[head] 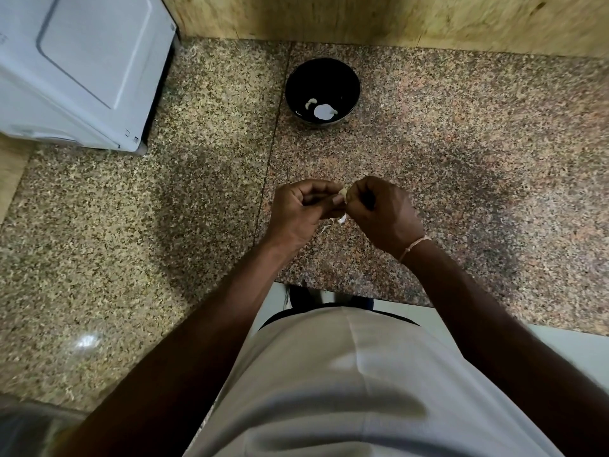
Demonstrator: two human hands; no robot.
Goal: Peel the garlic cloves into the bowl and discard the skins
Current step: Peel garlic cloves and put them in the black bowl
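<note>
Over the granite counter, my left hand [304, 209] and my right hand [379, 214] meet fingertip to fingertip. Between them they pinch a small pale garlic clove [343, 192], mostly hidden by the fingers. A scrap of white skin [341, 220] hangs just below the clove. Farther back stands a black bowl [298, 94] holding a few white peeled pieces [322, 111].
A white appliance [75, 67] stands at the back left on the counter [197, 192]. A wooden wall panel [395, 18] runs along the back. The counter's front edge [356, 293] lies just below my wrists, close to my body.
</note>
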